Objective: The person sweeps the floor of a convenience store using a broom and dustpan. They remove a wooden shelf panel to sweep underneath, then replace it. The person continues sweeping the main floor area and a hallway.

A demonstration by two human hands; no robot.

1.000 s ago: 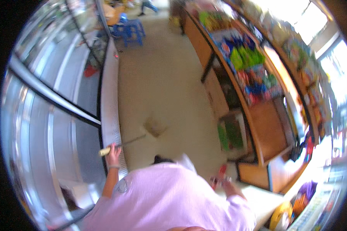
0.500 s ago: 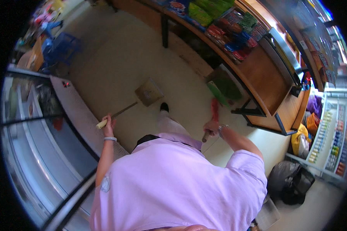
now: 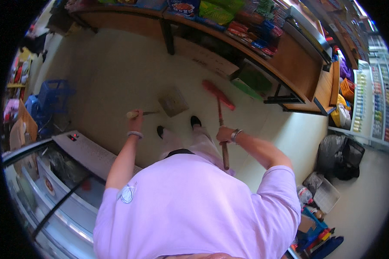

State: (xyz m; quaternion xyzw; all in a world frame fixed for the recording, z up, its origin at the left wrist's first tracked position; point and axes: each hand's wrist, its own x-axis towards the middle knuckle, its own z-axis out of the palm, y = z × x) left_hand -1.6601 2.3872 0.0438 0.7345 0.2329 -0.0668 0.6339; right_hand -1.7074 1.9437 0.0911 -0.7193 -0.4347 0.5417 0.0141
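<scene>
Two bare hands are occupied, by my remote check. The left hand [image 3: 136,115] is closed around the pale, rounded handle of a dustpan [image 3: 173,102], whose thin rod points toward the pan. I record that pan as flat, squarish and dull tan, slightly blurred, just ahead of the dark shoes [image 3: 196,121]. The right hand [image 3: 224,134] is wrapped around the slim, round brown stick of a broom [image 3: 221,113]. Its long, narrow red head is slanted, to the right of the dustpan and apart from it; I cannot tell how firmly it meets the floor [image 3: 125,73], which is smooth and pale.

Surroundings, as I log them: a smooth-grained wooden shelf [image 3: 300,64] on black legs, carrying glossy packets [image 3: 222,15]; an open, partly green box [image 3: 250,80] beneath it; a glass-paned display case [image 3: 69,194] at left; a crumpled, shiny black bag [image 3: 333,155] at right.
</scene>
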